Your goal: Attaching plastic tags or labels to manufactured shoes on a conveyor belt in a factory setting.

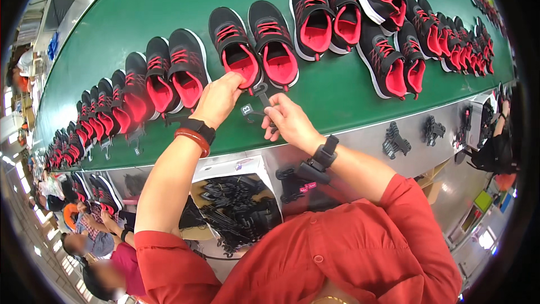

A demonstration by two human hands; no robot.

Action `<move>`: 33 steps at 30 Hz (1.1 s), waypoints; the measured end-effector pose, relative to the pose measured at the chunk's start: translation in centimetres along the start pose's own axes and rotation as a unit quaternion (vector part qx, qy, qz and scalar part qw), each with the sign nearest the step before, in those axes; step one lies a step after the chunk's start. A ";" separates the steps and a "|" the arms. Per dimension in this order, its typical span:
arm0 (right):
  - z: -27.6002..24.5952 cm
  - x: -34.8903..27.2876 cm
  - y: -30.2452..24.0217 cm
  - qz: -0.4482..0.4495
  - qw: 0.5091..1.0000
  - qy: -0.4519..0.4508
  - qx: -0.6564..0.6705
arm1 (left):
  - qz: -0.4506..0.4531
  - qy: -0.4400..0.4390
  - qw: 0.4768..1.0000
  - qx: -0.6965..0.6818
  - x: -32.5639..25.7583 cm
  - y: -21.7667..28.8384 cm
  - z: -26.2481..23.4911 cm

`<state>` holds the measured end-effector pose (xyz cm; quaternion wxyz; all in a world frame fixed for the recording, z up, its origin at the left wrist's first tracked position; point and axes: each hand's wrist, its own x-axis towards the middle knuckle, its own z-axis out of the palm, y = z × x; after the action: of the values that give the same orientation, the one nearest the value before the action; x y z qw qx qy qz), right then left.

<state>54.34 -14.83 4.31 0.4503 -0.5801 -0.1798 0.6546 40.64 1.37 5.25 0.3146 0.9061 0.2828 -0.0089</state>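
A pair of black sneakers with red laces and red lining lies in front of me, toes pointing away. My left hand (221, 99) is closed on the heel of the left sneaker (227, 29), its fingers at the collar. The right sneaker (270, 31) stands beside it, touching or nearly so. Between the heels and my right hand (289, 121) is a black plastic shoe hanger (262, 95) with a small size tag (246, 110). The fingers of my right hand pinch the hanger's lower part. Its upper end is close to the sneakers' heels; I cannot tell whether it touches them.
Matching sneakers line the green table (140, 5) to the left and right, some stacked. A white box (270, 183) of black hangers stands below the near edge. Hanger bunches (396, 141) hang along the metal side. Other people work at the lower left and far right.
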 end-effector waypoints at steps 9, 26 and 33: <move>0.9 1.2 -0.6 -0.008 0.984 -0.137 -0.112 | 0.040 -0.045 0.993 0.102 -0.8 -0.3 -1.0; -5.7 4.2 -5.9 -0.414 0.624 -0.016 -0.663 | -0.073 -0.134 0.987 0.041 -2.4 1.8 -1.2; -3.8 4.5 -6.1 -0.413 0.537 -0.021 -0.736 | -0.097 -0.122 0.987 0.031 -3.0 2.3 -1.5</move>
<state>60.48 -9.09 5.28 0.0816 -0.5548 -0.8268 0.0451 39.04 -0.81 8.34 0.3158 0.8759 0.3287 -0.1585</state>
